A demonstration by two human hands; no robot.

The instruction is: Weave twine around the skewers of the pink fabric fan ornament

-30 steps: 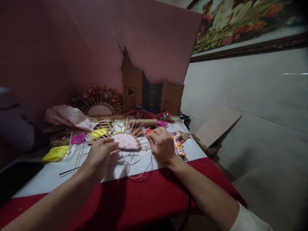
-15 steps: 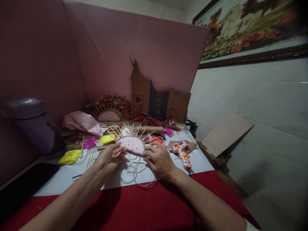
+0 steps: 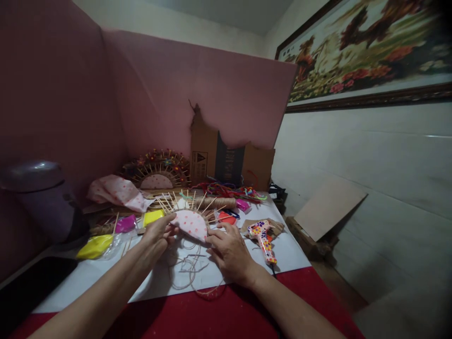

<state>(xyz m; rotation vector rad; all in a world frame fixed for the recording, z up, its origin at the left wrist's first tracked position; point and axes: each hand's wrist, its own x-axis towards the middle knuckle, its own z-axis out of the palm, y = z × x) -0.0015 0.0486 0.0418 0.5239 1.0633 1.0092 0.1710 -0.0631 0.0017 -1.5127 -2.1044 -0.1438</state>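
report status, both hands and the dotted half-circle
Left hand and right hand touching dotted half-circle, opposite ends. Sticks fan from curved edge. Loose twine in front.

I log left hand and right hand holding dotted half-disc. Glue gun lies near right edge of table.

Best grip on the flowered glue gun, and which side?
Handle of the glue gun, probably from the near right: it points toward the near edge of the white sheet, uncovered, while the right hand sits left. Mind the cord.
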